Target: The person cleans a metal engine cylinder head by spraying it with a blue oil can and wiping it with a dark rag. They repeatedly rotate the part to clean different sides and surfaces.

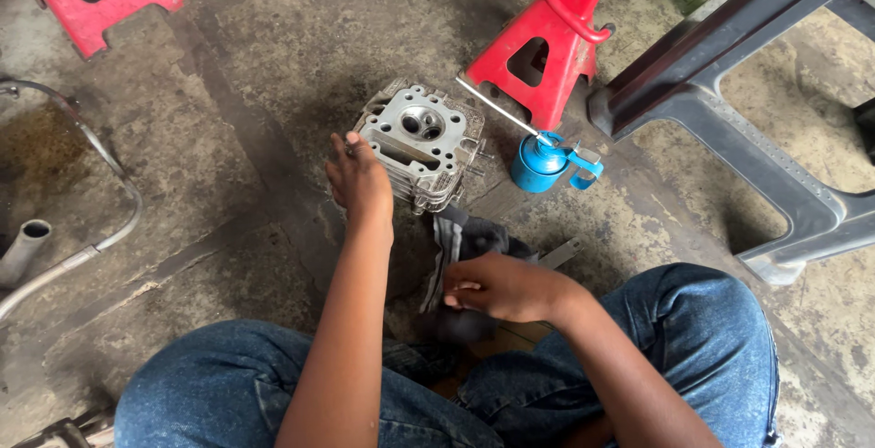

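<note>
Fingers of the left hand [358, 177] rest loosely curled against the near-left edge of the metal engine head [419, 145], which sits on the concrete floor [228, 92] straight ahead. Nearer the knees, the right hand [501, 286] is closed on a dark rag [460, 238].

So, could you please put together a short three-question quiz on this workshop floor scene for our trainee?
1. True or false: the left hand touches the grey metal cylinder head.
2. What does the right hand grip? A) dark striped rag B) blue oil can with a long spout C) red steel jack stand
3. Fill in: the oil can stands between the cylinder head and the dark ____ frame.

Key: 1 true; 2 A; 3 metal.
</note>
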